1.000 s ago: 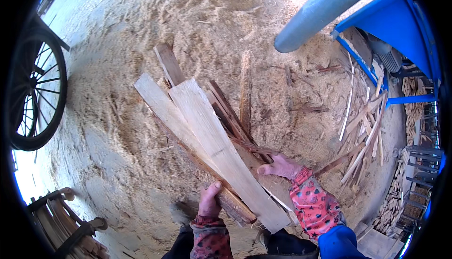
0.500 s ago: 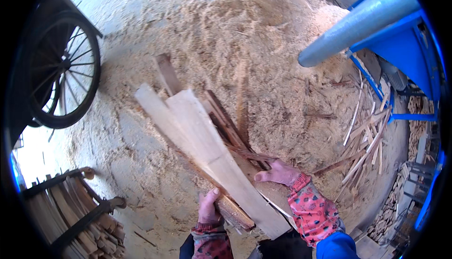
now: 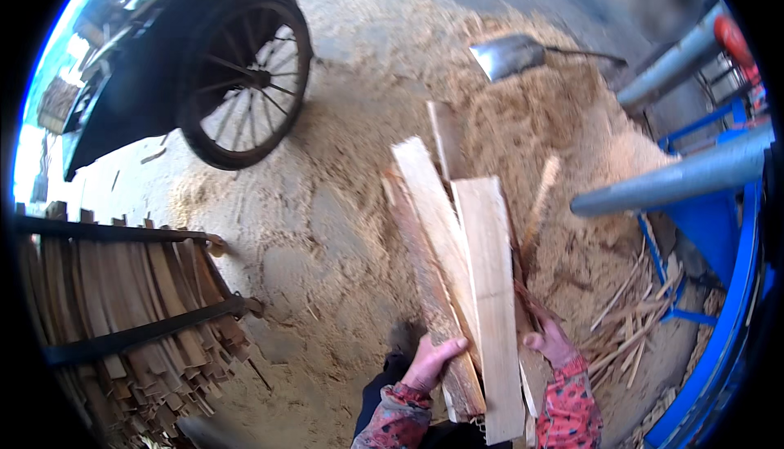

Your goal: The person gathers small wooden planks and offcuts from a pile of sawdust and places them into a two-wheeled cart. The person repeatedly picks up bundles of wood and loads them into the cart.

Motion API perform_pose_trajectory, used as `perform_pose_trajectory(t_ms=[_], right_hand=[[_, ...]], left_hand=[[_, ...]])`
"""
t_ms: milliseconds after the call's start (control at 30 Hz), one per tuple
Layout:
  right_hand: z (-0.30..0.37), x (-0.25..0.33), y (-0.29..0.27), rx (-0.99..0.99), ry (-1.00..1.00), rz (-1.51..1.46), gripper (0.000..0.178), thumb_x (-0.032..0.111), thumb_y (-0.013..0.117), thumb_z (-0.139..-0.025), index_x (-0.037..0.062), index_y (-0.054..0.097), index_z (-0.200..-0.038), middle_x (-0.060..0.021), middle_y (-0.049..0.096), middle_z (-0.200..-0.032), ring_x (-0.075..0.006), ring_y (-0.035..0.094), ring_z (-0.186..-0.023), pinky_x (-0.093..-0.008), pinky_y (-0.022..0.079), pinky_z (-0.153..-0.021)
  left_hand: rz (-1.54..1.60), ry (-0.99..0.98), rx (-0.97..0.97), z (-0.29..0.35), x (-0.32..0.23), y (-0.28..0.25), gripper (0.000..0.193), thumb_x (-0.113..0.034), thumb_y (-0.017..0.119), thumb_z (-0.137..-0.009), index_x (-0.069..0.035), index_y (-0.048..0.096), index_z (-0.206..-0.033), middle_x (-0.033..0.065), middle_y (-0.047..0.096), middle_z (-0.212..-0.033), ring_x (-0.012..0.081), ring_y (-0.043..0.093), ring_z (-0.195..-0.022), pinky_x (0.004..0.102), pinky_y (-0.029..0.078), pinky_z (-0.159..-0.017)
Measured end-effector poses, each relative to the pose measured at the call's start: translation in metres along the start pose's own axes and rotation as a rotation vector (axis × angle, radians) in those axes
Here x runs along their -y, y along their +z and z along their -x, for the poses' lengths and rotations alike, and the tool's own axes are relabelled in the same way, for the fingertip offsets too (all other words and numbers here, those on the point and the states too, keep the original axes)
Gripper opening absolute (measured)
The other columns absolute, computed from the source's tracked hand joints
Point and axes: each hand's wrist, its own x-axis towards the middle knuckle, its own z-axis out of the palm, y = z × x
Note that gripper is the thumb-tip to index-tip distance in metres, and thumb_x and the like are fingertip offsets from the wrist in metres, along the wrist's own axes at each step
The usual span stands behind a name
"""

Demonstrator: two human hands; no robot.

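A loose bundle of long wooden boards lies between my hands, pointing away from me and fanned out at the far end. Pale sawn faces show on top, with rough brown bark along the left board. My left hand grips the bundle's left edge near its lower end, thumb over the top. On the opposite side, my right hand wraps around darker, thinner pieces with its thumb against them. The fingers under the boards are hidden. Both sleeves are red and patterned.
A cart with a spoked wheel stands at far left. Stacked wood strips fill a rack at near left. A shovel rests on sawdust ahead. To the right are a grey pipe, a blue machine frame and scattered wood scraps.
My view has turned left, bringing the cart, rack and shovel further into sight. The bundle has swung to point more straight ahead, still held by both hands.
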Motion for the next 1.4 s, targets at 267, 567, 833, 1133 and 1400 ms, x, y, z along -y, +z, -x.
perform_pose_trajectory(t_ms=[267,567,833,1133,1400], right_hand=[[0.042,0.112,-0.006,-0.012,-0.116,-0.036,0.101,0.066,0.065,-0.071,-0.0056,0.034,-0.135,-0.0154,0.044,-0.131,-0.0192,0.049,-0.11,-0.032,0.04,-0.093],[0.04,0.217,-0.02,-0.054,-0.127,-0.126,0.107,0.066,0.071,-0.065,-0.0077,0.035,-0.134,-0.0156,0.05,-0.126,-0.0237,0.049,-0.115,-0.0352,0.038,-0.097],[-0.043,0.325,-0.032,-0.001,-0.238,-0.287,0.114,0.06,0.076,-0.063,-0.0049,0.024,-0.141,-0.0153,0.034,-0.141,-0.0241,0.033,-0.13,-0.0358,0.027,-0.108],[-0.153,0.406,-0.089,0.043,-0.261,-0.004,0.112,0.068,0.067,-0.062,-0.0077,0.034,-0.137,-0.0254,0.037,-0.139,-0.0319,0.032,-0.133,-0.0387,0.022,-0.11],[-0.274,0.492,-0.08,0.041,-0.344,0.01,0.105,0.062,0.074,-0.064,-0.0054,0.035,-0.135,-0.0134,0.045,-0.132,-0.0236,0.044,-0.121,-0.0348,0.035,-0.102]], left_hand=[[-0.053,-0.034,0.185,0.081,-0.089,0.04,0.057,-0.026,0.071,-0.079,0.003,0.049,-0.124,0.0096,0.061,-0.111,0.0179,0.059,-0.098,0.0326,0.047,-0.088],[-0.113,0.132,0.235,0.104,-0.17,0.078,0.06,-0.031,0.074,-0.079,0.002,0.049,-0.124,0.0065,0.059,-0.111,0.0146,0.056,-0.098,0.0302,0.044,-0.09],[-0.126,0.164,0.13,0.076,-0.269,0.114,0.057,-0.03,0.074,-0.079,0.002,0.052,-0.121,0.0064,0.06,-0.108,0.0139,0.056,-0.094,0.0296,0.046,-0.085],[-0.105,0.253,0.091,0.037,-0.386,0.145,0.054,-0.025,0.072,-0.079,0.002,0.05,-0.121,0.0061,0.06,-0.107,0.015,0.057,-0.093,0.0314,0.047,-0.084],[-0.139,0.369,0.089,0.006,-0.529,0.136,0.051,-0.027,0.073,-0.078,0.001,0.053,-0.116,0.0042,0.06,-0.1,0.0129,0.056,-0.088,0.0295,0.047,-0.079]])
